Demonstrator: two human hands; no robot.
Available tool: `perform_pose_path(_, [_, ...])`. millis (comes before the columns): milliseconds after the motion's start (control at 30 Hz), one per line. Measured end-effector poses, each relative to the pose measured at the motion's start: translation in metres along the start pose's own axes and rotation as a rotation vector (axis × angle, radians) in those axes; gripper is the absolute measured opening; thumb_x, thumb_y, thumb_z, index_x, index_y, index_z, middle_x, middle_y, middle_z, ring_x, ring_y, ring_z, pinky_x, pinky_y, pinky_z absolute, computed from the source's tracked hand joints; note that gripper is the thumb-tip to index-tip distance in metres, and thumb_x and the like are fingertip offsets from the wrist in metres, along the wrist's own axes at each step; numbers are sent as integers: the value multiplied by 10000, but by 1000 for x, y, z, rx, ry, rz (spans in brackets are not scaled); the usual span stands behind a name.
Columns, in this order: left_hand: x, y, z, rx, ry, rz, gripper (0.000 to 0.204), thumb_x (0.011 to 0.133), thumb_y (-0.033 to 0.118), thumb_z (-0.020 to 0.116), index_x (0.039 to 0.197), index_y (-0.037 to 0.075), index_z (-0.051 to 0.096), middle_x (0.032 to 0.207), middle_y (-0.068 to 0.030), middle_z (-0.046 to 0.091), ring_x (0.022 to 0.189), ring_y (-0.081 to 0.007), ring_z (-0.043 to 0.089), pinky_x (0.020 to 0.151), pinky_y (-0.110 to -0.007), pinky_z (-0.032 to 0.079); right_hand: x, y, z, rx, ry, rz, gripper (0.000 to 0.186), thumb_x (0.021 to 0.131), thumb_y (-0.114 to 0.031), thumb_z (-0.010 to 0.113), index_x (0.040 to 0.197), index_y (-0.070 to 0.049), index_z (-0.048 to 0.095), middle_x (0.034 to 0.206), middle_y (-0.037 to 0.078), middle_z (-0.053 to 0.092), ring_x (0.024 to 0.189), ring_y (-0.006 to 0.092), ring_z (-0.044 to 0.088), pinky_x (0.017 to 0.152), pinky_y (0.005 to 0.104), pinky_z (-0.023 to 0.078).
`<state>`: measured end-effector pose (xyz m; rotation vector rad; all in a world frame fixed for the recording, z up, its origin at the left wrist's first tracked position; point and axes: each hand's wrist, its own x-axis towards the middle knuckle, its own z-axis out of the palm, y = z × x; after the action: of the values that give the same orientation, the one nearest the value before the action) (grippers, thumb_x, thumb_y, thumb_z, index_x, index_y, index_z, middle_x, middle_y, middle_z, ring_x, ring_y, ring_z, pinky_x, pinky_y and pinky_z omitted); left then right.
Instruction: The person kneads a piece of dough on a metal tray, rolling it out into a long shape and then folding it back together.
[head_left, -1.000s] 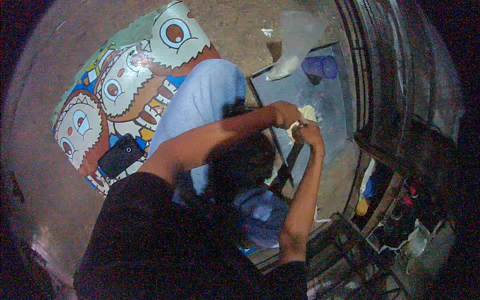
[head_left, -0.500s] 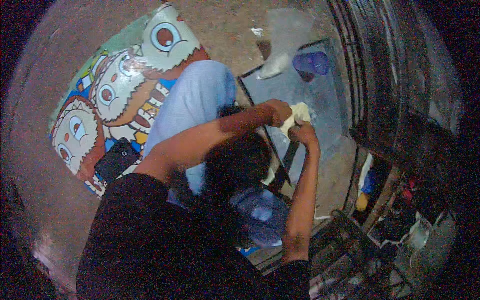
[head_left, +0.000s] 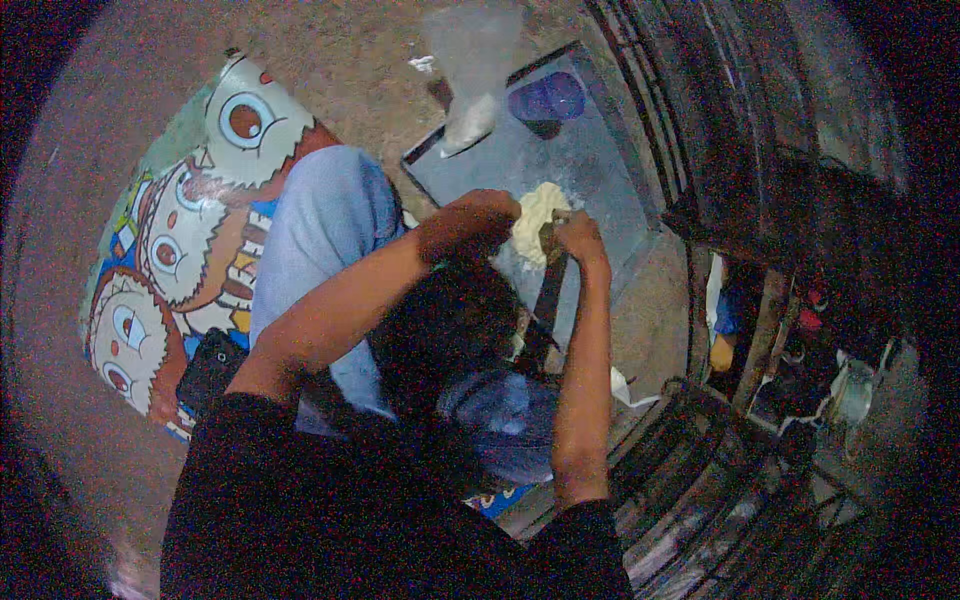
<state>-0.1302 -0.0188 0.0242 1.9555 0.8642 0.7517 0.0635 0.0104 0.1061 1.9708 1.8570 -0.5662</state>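
Observation:
A pale yellow, rough lump that looks like dough (head_left: 540, 218) sits on a grey board (head_left: 610, 185), with white powder around it. My left hand (head_left: 492, 218) is closed at the lump's left edge, its fingertips partly hidden. On the other side, my right hand (head_left: 580, 238) is closed with fingers curled on the lump's right edge. Below that hand a long dark strip (head_left: 546, 302) runs toward my knee; whether it is an object or a shadow I cannot tell.
A purple, see-through container (head_left: 556, 95) stands at the board's far end. Beside it, a clear plastic bag with white powder (head_left: 470, 122) overlaps the left edge. A cartoon-print mat (head_left: 190, 235) lies left of my knee, with a black phone-like object (head_left: 212, 368). Dark slatted structures (head_left: 660, 490) stand at right.
The whole view has shifted, so the board appears farther left. My hands are somewhat farther apart, and more of the pale lump shows between them.

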Motion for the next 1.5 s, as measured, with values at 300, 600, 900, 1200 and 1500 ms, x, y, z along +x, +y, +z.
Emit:
perform_pose_path(300, [8, -23, 11, -63, 42, 114, 187, 752, 177, 564, 866, 40, 622, 855, -177, 632, 825, -339, 619, 688, -400, 481, 15, 43, 44, -171, 38, -169, 278, 683, -281, 631, 777, -22, 663, 802, 201, 643, 775, 363, 629, 719, 424, 509])
perform_pose_path(600, [21, -2, -1, 210, -333, -91, 245, 723, 179, 620, 909, 19, 610, 881, -205, 625, 872, -377, 599, 762, -444, 482, 15, 57, 72, 40, -61, 87, 312, 692, -302, 635, 780, -3, 645, 802, 195, 646, 740, 362, 636, 655, 417, 522])
perform_pose_path(900, [26, 1, -2, 142, -435, -197, 256, 767, 222, 616, 930, 25, 613, 897, -220, 628, 876, -383, 601, 772, -450, 485, -37, 54, 96, 19, 163, -270, 335, 795, -250, 505, 1012, -10, 593, 1029, 208, 613, 928, 347, 606, 819, 415, 481])
perform_pose_path(1200, [30, 13, -13, 111, -457, -205, 252, 743, 198, 625, 940, 40, 616, 880, -198, 635, 831, -357, 615, 737, -449, 488, -66, 26, 50, 212, -4, -24, 361, 733, -210, 518, 1019, 0, 582, 997, 205, 609, 887, 351, 593, 792, 435, 468])
perform_pose_path(1500, [26, 10, 0, 54, -409, -165, 177, 781, 203, 558, 858, 59, 625, 777, -201, 621, 738, -385, 600, 678, -445, 464, -16, 101, 169, 42, 288, -312, 233, 692, -198, 547, 804, 2, 594, 730, 199, 592, 685, 363, 592, 639, 465, 471])
